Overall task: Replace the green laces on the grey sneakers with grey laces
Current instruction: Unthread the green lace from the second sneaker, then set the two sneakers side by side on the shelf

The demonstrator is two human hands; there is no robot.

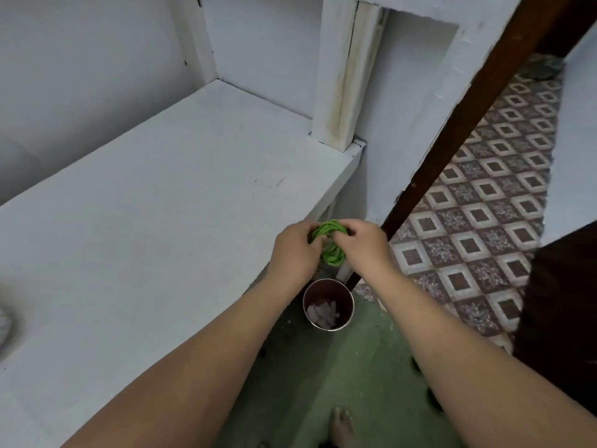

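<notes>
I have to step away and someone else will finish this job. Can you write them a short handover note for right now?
Left hand and right hand: both grip one bundle of green laces, held in the air past the corner of the white table.
Below the hands, a round metal bin stands on the floor with some pale scraps in it.
Done: the green laces appear to be off the sneakers and gathered up.
Left: put the bundle down or away. The sneakers and the grey laces are out of view, so I cannot tell whether relacing has begun.
</notes>
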